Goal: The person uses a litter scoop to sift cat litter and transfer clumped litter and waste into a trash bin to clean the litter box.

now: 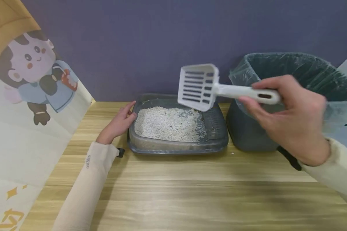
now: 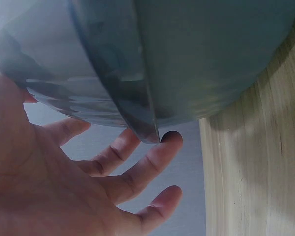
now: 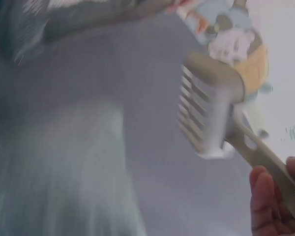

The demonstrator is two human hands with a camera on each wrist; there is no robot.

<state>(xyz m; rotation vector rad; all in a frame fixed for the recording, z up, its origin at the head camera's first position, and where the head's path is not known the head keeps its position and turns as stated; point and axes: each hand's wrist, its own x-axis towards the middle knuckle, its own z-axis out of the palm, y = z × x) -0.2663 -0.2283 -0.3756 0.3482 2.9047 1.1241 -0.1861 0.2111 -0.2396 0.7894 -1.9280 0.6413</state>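
Purple-grey wall (image 1: pixel 138 41) behind, pale wood-grain table (image 1: pixel 176 192) up front, a big cartoon-printed bag (image 1: pixel 29 106) leaning at the left. Far right, the round bin (image 1: pixel 248 131) with its crinkly dark liner. Centre, the grey plastic litter tray (image 1: pixel 173 148), rounded corners, grainy white litter (image 1: pixel 167 123) inside. Left hand (image 1: pixel 117 124), fingers straight, rests on the tray's left rim. Right hand (image 1: pixel 292 122) grips the slotted white scoop (image 1: pixel 198 86) by its handle, above the tray's right end

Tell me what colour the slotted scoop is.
White; the scoop shows best in the head view.
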